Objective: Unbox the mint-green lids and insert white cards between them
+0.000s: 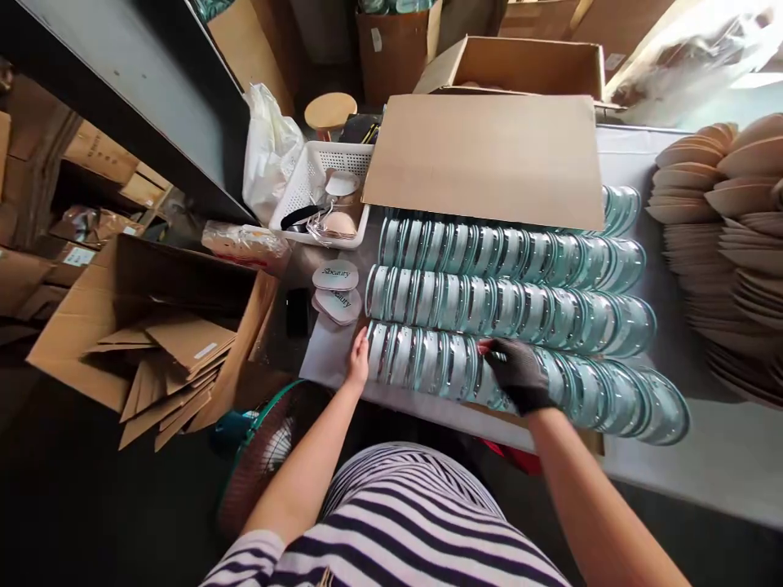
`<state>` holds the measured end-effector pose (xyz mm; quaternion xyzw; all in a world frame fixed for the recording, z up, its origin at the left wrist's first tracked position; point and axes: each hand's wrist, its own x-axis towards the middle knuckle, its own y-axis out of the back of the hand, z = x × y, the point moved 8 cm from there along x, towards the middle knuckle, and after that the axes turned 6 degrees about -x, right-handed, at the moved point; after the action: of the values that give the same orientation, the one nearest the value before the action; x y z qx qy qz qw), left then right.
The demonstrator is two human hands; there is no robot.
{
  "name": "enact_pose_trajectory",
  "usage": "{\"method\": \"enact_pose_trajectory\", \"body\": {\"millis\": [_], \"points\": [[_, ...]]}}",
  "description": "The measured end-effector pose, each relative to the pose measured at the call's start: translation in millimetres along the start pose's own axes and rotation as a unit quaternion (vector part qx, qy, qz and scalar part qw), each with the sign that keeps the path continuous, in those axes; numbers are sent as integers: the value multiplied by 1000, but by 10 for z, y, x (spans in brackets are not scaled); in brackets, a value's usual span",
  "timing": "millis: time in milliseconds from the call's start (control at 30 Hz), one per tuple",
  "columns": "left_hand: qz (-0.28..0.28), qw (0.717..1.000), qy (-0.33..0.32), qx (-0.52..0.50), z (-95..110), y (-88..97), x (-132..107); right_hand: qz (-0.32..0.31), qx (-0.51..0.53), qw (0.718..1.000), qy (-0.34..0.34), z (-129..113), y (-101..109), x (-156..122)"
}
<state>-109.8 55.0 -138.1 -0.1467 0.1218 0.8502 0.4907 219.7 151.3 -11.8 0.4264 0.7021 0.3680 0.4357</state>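
Observation:
Rows of clear plastic cases [404, 355] stand on edge, packed side by side along the white-covered table. At the left end of the front row, my bare left hand [360, 360] rests with its fingers stretched out against the outermost case. My right hand [519, 373], in a dark glove with reddish fingertips, is closed over cases near the middle of the same row; its thumb side is partly hidden. A flat cardboard sheet [483, 159] covers part of the back rows. Left of the rows lie two pale rounded pieces [335, 275] printed with "beauty" lettering.
A white plastic basket [292, 191] holds pads and small items. Stacks of beige cup-shaped pieces [691, 244] stand at the right. An open carton [73, 359] with cardboard pieces and a fan [263, 456] are at the lower left. Another open box [526, 61] stands behind.

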Motion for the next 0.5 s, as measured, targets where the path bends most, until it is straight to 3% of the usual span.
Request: {"method": "enact_pose_trajectory", "body": {"millis": [33,100,167,233,333,500], "points": [[-21,1000,-8,-4,-5,-29,16,-58,-72,995,34,-530,-180,201],[-56,998,-14,-8,-21,-81,44,-184,-194,959,93,-1380,-567,538],[-70,997,-16,-11,-30,-107,61,-238,-226,939,105,-1896,-793,814],[-69,997,-17,-15,-27,-109,66,-275,-249,921,118,-2158,-938,981],[-71,997,-32,-12,21,-104,57,-303,-287,895,157,-2338,-1038,1038],[-108,991,-85,-2,128,-159,66,-270,-314,880,232,-2489,-1034,770]]}}
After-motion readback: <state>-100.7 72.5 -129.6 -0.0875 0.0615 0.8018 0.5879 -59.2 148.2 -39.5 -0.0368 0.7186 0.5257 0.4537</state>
